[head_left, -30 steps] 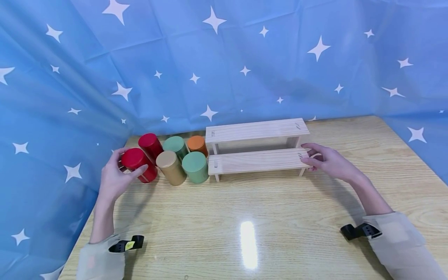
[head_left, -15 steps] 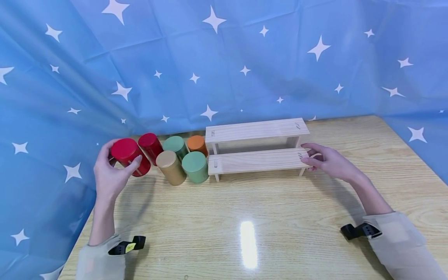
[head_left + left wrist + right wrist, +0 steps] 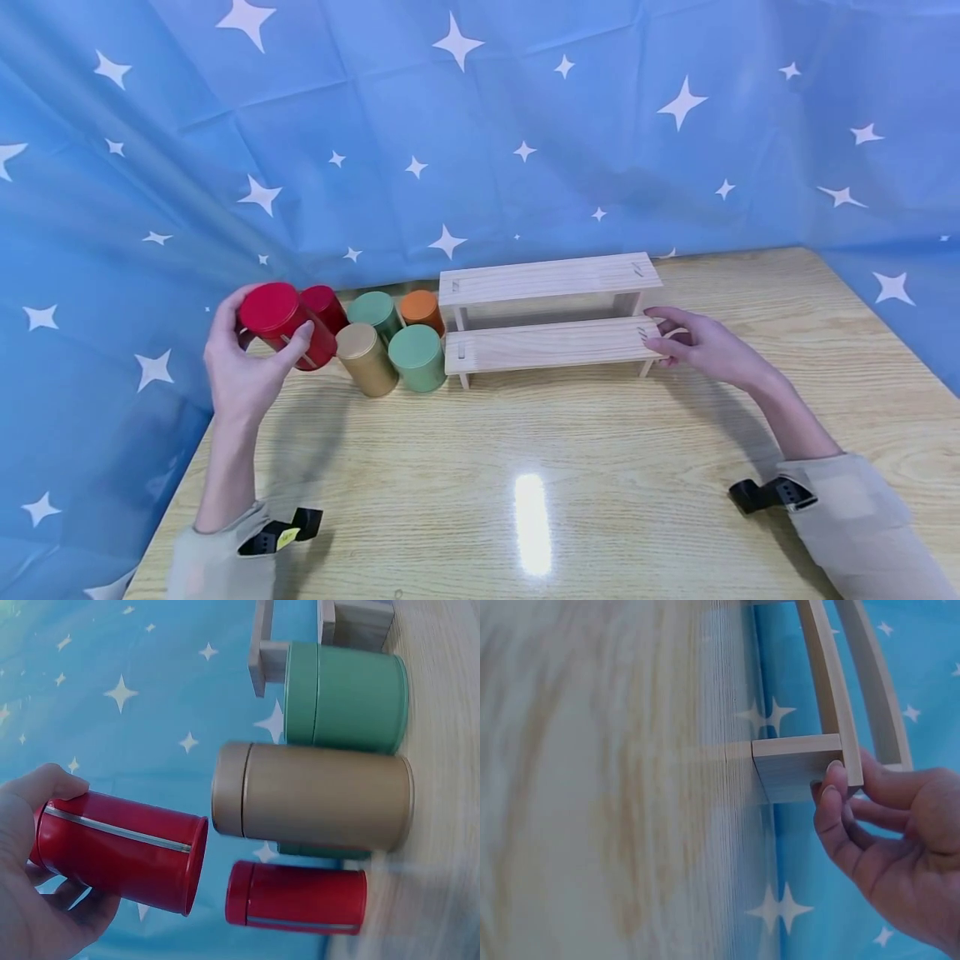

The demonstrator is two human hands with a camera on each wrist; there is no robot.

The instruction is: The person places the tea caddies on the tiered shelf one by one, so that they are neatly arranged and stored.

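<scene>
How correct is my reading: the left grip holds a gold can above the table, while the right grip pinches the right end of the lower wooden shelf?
Only the colour is wrong: the left grip holds a red can above the table, as the left wrist view shows. The right grip does pinch the right end of the lower wooden shelf.

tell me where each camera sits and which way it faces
Head: on the person's head, facing forward and down at the table; left hand, right hand and sleeves show.
Left wrist: on the left wrist, facing the held red can, scene turned sideways, table at right; part of the left hand shows.
Right wrist: on the right wrist, facing the front wooden board's gripped end, table at left; the right hand shows.
Shared: head and left wrist both show the held red can.
</scene>
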